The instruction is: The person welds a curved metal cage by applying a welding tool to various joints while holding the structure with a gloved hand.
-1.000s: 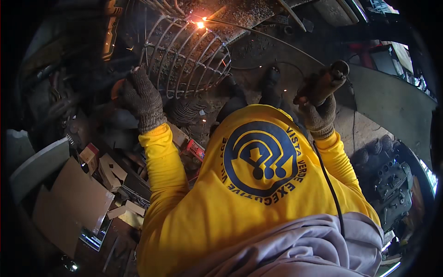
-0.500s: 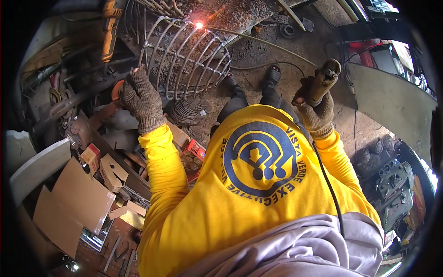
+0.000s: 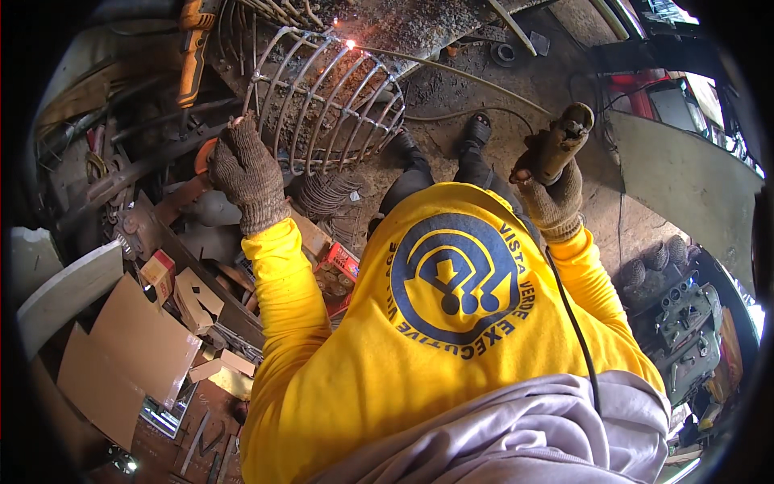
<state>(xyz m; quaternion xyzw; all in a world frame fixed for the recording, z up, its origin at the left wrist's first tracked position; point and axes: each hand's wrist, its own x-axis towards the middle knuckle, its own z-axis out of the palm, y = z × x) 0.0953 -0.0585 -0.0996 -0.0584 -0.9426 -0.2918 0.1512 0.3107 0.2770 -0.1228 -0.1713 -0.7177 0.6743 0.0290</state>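
Note:
In my gloved right hand (image 3: 556, 202) is a worn welding electrode holder (image 3: 564, 141), the fingers wrapped round its handle. A long thin electrode (image 3: 459, 74) reaches from it to the upper left, and its tip glows brightly against a curved metal-bar cage (image 3: 330, 101). The cage is made of bent rods crossed by bars and lies open-sided at the upper middle. My left hand (image 3: 248, 173), also in a knitted brown glove, is closed at the cage's lower left corner, on the end of a rod; the fingertips are partly hidden.
A yellow-and-black power tool (image 3: 193, 52) lies at the upper left. Beyond the cage is a debris-strewn metal surface (image 3: 427, 24). Cardboard (image 3: 121, 363) and scrap fill the lower left. A coil of wire (image 3: 322, 196) lies below the cage. A grey metal sheet (image 3: 685, 173) stands right.
The electrode tip and its glow have shifted very slightly right along the cage's top bar, and a small spark shows above it. Both hands stay nearly still.

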